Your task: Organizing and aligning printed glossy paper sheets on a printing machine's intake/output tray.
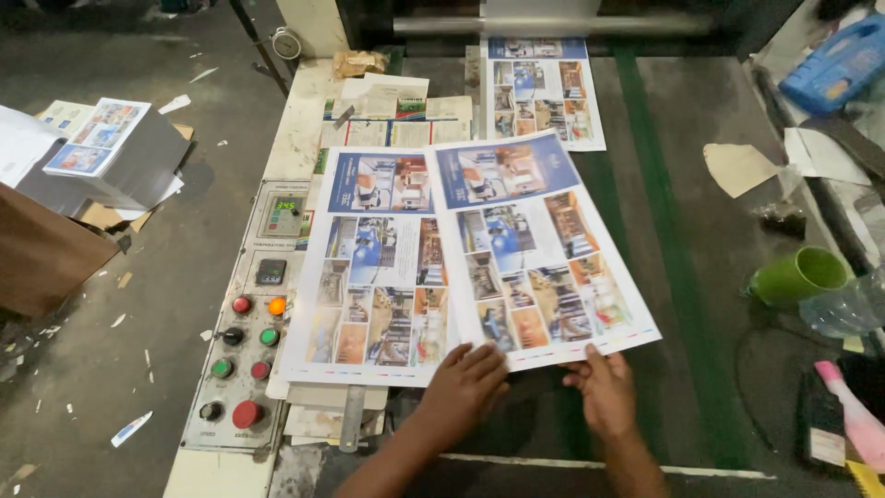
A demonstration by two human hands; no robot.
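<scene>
Seen from over the worker's shoulder: both hands are at six o'clock on the dark green machine bed (pixel 682 277). The left hand (pixel 464 383) lies palm down, fingers together and flat, on the lower edge of a glossy printed sheet with a blue header and a grid of small colour photographs (pixel 544 249), which is tilted with its top leaning toward eleven o'clock. The right hand (pixel 604 387) pinches the same bottom edge, thumb on top and fingers curled under, so it is clamped on the paper. Just beside that sheet, at nine o'clock from it and slightly overlapped by it, a second matching printed sheet (pixel 373 267) tops a low stack of paper. A third sheet of the same print (pixel 544 92) lies at twelve o'clock, well apart, under a grey metal roller (pixel 553 25). At eight o'clock sits a pale control panel with red, green, orange and black round buttons (pixel 241 360) and a small green digital readout. A green plastic cup lying on its side (pixel 800 277) rests at three o'clock. A tall pile of printed sheets on brown card (pixel 101 152) stands at ten o'clock on the floor.
</scene>
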